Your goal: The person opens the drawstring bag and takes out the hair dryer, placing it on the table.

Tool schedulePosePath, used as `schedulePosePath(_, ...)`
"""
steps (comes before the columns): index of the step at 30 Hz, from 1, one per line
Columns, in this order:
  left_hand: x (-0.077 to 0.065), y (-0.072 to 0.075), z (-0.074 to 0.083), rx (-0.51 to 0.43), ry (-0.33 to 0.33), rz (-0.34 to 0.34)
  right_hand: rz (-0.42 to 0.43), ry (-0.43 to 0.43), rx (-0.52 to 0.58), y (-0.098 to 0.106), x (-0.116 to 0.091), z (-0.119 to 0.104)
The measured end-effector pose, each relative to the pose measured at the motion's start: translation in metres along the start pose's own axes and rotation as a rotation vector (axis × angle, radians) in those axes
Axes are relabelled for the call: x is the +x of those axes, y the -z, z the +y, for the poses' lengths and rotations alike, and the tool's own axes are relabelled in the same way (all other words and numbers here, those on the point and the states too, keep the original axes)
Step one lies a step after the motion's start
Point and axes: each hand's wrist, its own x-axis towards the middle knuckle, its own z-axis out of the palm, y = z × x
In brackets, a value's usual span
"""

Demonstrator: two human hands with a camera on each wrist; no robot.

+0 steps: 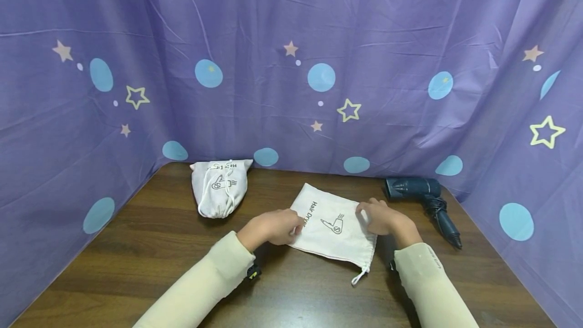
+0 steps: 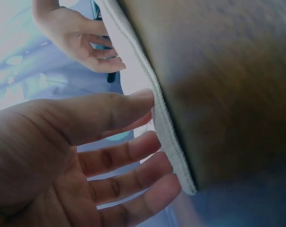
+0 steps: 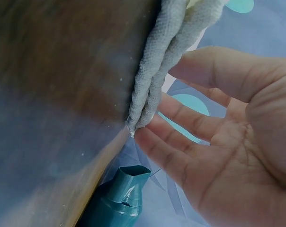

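A white cloth drawstring bag (image 1: 337, 225), printed "Hair Dryer" with a dryer drawing, lies flat on the table. My left hand (image 1: 283, 227) is at its left end; in the left wrist view its thumb and fingertips touch the upper face near the hemmed edge. At the mouth end is my right hand (image 1: 380, 216). The right wrist view has its relaxed fingers touching the cloth beside the double gathered hem (image 3: 150, 80). A white drawstring loop (image 1: 360, 276) hangs off the near corner. Right of the right hand lies a dark hair dryer (image 1: 414, 188), its cord bundled round the handle.
A second white drawstring bag (image 1: 220, 190), rounded and full-looking with its cord across the front, sits at the back left of the wooden table (image 1: 150, 252). A purple curtain (image 1: 264, 115) with stars and dots encloses the back and both sides.
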Motion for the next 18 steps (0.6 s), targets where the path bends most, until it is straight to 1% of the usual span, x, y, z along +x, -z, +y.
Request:
schedulePosePath(3, 0.0002, -0.002, 0.0008, 0.013, 0.012, -0.008, 0.005, 0.002, 0.002, -0.0001, 0.0001, 0.0)
schedulePosePath(10, 0.0002, -0.0034, 0.0016, 0.02, 0.005, -0.008, 0.009, 0.017, 0.0, 0.0004, -0.0013, -0.0005)
schedulePosePath(18, 0.0026, -0.0058, 0.0027, 0.012, 0.038, -0.02, 0.019, 0.01, 0.012, 0.0001, -0.0012, 0.0028)
